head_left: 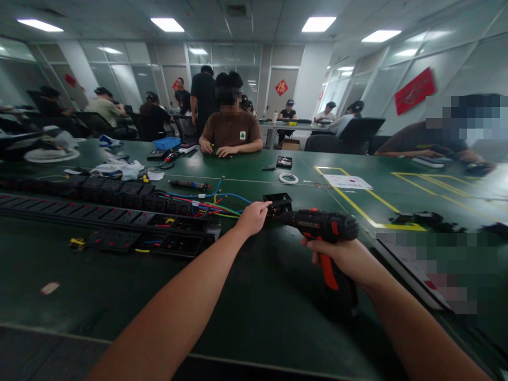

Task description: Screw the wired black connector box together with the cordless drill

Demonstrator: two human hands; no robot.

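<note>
The power drill (317, 225) is over the table (246, 307), in from its near edge, its handle (328, 272) gripped by the right hand (345, 254). The left hand's (254, 218) bent fingers meet a black frame (283, 202); partly hidden, their hold I cannot tell.
</note>
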